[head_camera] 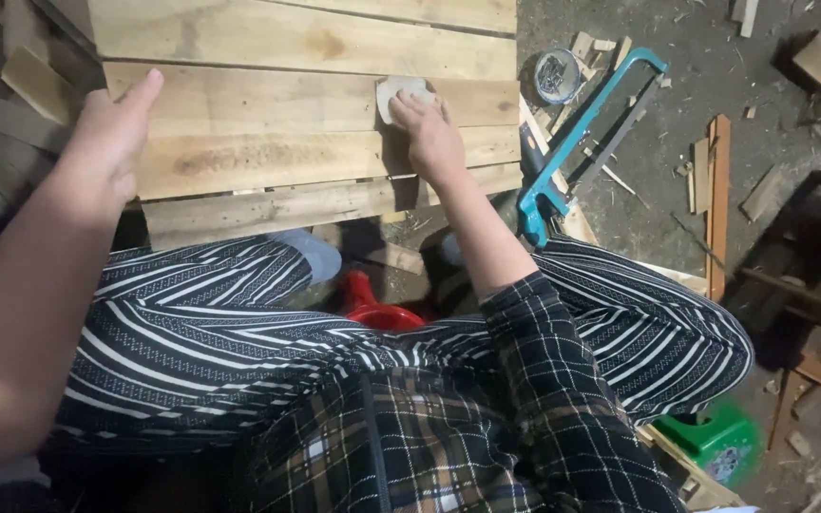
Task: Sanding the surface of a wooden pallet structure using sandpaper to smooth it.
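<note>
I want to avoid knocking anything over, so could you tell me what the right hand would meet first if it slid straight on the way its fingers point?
The right hand presses a pale sanding pad onto the wooden panel; straight ahead lies only more bare board, as far as visible.

The planks (306, 100) are bare, rough wood, pale and matt. The saw (582, 142) has a smooth painted metal frame. The stool (715, 442) is shiny green plastic. The trousers (201, 332) are soft striped cloth
</note>
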